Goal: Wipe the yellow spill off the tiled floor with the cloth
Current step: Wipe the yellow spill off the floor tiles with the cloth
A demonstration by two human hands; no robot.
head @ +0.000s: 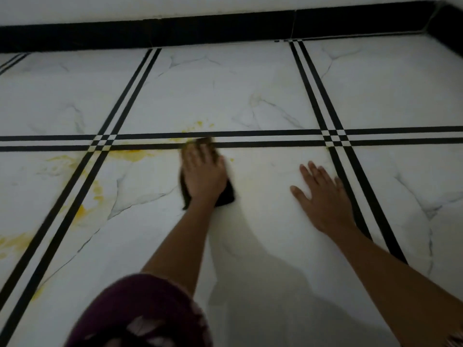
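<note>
My left hand (203, 171) lies flat with straight fingers on a dark cloth (226, 196), pressing it onto the white marble-look floor tile (263, 101) at the double black grout line. Only the cloth's edges show around the hand. Yellow spill (130, 154) smears the floor left of the cloth, with small spots (199, 123) just beyond it and more streaks (82, 211) along the diagonal black lines. My right hand (323, 196) rests open, palm down with fingers spread, on the bare tile to the right of the cloth.
Another yellow patch (15, 242) lies at the far left edge. A black skirting board (225, 31) runs along the wall at the back and turns a corner at the top right. My knee in maroon fabric (145, 314) fills the bottom left.
</note>
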